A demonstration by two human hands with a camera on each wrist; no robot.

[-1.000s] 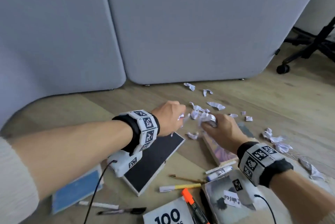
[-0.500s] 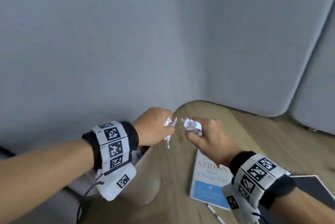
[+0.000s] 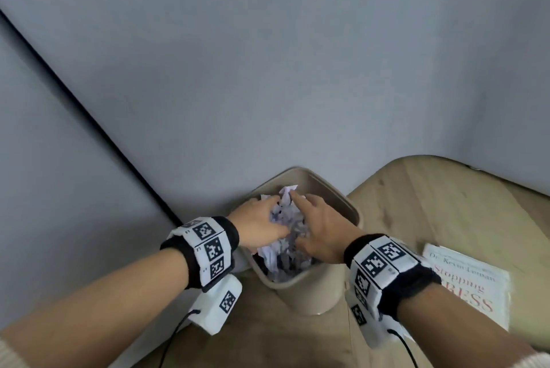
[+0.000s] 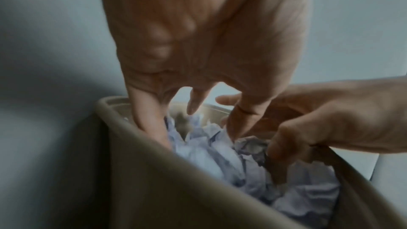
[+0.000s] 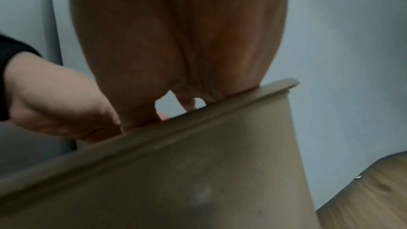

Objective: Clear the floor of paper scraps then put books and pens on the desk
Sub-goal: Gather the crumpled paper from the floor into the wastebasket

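Observation:
A beige waste bin [image 3: 345, 199] stands on the wooden floor against the grey panels, filled with crumpled white paper scraps [image 3: 285, 218]. Both hands are down inside its mouth. My left hand [image 3: 268, 218] has its fingers spread and pointing down, touching the paper [image 4: 209, 154] at the bin's left wall [image 4: 176, 189]. My right hand [image 3: 312, 218] lies over the paper on the right with its fingers spread and grips nothing. In the right wrist view the bin's rim [image 5: 198, 111] hides the right hand's [image 5: 176, 104] fingertips. A white book [image 3: 470, 281] with red lettering lies on the floor right of the bin.
Grey partition panels [image 3: 268, 69] rise directly behind the bin, with a dark gap [image 3: 89, 117] between two of them at the left. Light wooden floor [image 3: 431, 204] stretches to the right. Thin black cables hang from both wrist units.
Both hands gathered scraps from the floor among books and pens, carried them left, and now sit lowered in the bin with their fingers spread over the paper.

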